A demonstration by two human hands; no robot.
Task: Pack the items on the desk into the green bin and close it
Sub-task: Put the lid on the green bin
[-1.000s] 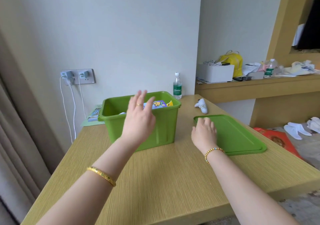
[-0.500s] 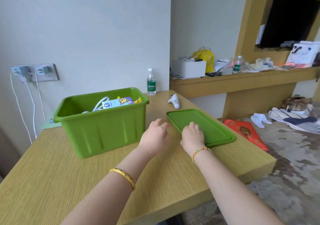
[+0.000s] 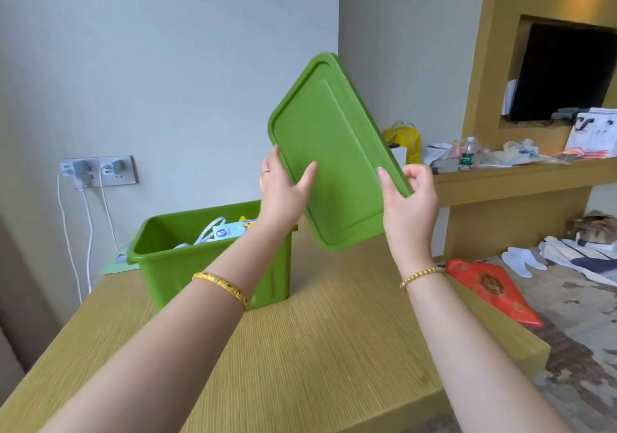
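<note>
The green lid [image 3: 334, 152] is up in the air, tilted steeply, to the right of and above the green bin [image 3: 173, 265]. My left hand [image 3: 283, 188] grips the lid's left long edge, thumb on its face. On the opposite long edge my right hand [image 3: 410, 195] pinches the rim. The bin stands open on the wooden desk [image 3: 317, 349], holding a white cable [image 3: 208, 229] and a colourful printed box [image 3: 233, 230]. The lid hides the desk's far corner.
A wall socket [image 3: 100, 170] with chargers and hanging white cables sits left of the bin. A green paper [image 3: 117, 265] lies behind the bin. A cluttered shelf [image 3: 500, 172] runs at right. A red bag [image 3: 494, 289] and white slippers [image 3: 524, 260] lie on the floor.
Both hands have taken the lid by its long edges and lifted it off the desk, tilting it up toward the bin. The camera view has swung right and tilted.
</note>
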